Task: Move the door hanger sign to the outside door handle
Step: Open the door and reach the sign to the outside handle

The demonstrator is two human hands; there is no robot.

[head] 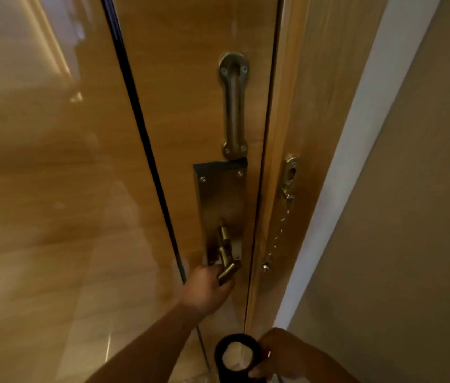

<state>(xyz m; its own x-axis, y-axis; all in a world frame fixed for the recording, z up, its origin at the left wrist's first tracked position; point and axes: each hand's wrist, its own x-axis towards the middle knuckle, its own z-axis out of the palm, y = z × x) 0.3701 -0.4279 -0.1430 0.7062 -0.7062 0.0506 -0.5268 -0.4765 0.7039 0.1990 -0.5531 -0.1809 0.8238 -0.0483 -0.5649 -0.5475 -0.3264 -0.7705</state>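
A closed wooden door fills the view. Its brass lever handle [226,268] sticks out from a long metal lock plate [219,200]. My left hand [207,293] is wrapped around the end of that handle. At the bottom edge my right hand [279,352] grips the black door hanger sign [236,357] by the ring around its round hole; pale floor shows through the hole. The sign hangs just below the handle, close to the door's latch edge.
A brass security guard [233,106] is screwed to the door above the lock plate. A door chain [280,228] dangles from the wooden frame on the right. A white trim strip and beige wall [411,217] stand to the right. A glossy wooden panel [52,189] lies left.
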